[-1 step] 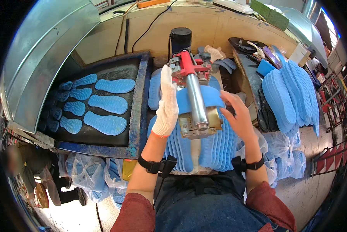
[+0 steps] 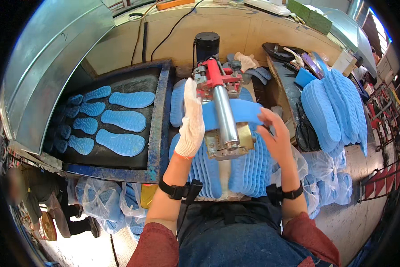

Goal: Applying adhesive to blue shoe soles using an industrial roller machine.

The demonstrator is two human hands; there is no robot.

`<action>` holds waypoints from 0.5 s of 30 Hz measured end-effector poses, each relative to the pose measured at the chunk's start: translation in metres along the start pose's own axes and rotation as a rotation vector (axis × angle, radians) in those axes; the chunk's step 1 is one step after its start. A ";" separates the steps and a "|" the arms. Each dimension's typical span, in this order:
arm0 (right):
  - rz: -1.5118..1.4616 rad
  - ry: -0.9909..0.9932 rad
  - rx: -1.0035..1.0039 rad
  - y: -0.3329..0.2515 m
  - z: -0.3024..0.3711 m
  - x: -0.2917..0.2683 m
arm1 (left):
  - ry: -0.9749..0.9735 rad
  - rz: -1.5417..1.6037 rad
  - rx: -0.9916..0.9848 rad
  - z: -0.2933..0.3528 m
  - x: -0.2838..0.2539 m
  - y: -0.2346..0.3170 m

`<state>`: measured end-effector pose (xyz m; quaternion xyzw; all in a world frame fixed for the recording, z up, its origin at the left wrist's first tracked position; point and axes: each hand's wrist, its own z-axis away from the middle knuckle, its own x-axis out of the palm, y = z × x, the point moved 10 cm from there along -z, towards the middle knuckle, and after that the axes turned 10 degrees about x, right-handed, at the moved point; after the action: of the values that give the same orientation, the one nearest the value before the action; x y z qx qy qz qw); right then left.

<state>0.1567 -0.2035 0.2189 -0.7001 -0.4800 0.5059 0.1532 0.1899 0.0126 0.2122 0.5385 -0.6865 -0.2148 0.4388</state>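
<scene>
Head view: my gloved left hand (image 2: pixel 191 121) and bare right hand (image 2: pixel 275 135) grip one blue insole (image 2: pixel 242 111) under roller (image 2: pixel 225 116); about eleven finished on tray (image 2: pixel 159 115), stacks (image 2: pixel 235 171) remaining.

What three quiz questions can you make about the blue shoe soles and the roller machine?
1. True or false: the left hand wears a white glove.
2. Where do the single blue soles lie? A) on the dark conveyor tray at the left B) on the floor
3. What does the bare right hand touch?

Key: 1 true. 2 A. 3 The blue sole lying across the metal roller.
</scene>
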 end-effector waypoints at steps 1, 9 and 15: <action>-0.219 0.115 0.141 0.023 0.012 -0.009 | 0.032 -0.019 -0.066 0.004 -0.010 -0.013; 0.269 0.117 0.235 0.089 0.079 0.072 | 0.086 0.005 -0.334 0.070 -0.074 -0.071; 0.557 -0.032 0.179 0.102 0.091 0.122 | 0.221 0.112 -0.687 0.124 -0.077 -0.043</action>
<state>0.1345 -0.1772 0.0390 -0.7807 -0.2252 0.5796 0.0620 0.1130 0.0480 0.0861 0.3414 -0.5511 -0.3490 0.6767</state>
